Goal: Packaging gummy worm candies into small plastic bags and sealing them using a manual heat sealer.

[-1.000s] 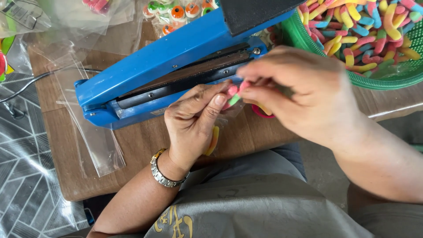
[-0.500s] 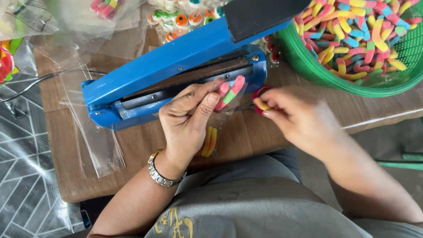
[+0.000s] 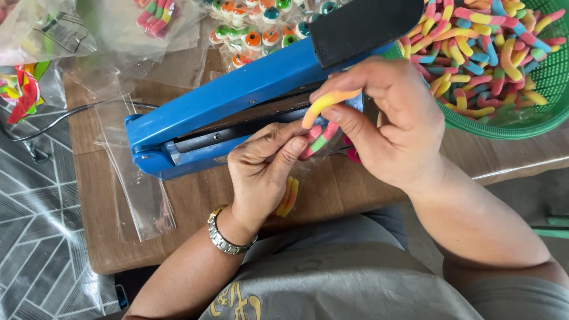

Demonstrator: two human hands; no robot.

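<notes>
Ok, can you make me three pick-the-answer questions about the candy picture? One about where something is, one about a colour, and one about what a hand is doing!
1. Where is the green basket of gummy worms?
A. top right of the table
B. on the floor
C. under the sealer

2. What colour is the sealing machine?
A. red
B. blue
C. white

3. What is the right hand doing?
A. lying flat and empty
B. pinching a yellow-orange gummy worm
C. holding a cup

Answers: 1 A, the basket sits at the upper right beside the machine. 2 B, its long body is bright blue. 3 B, its fingertips pinch the worm above the small clear bag that the left hand holds.
</notes>
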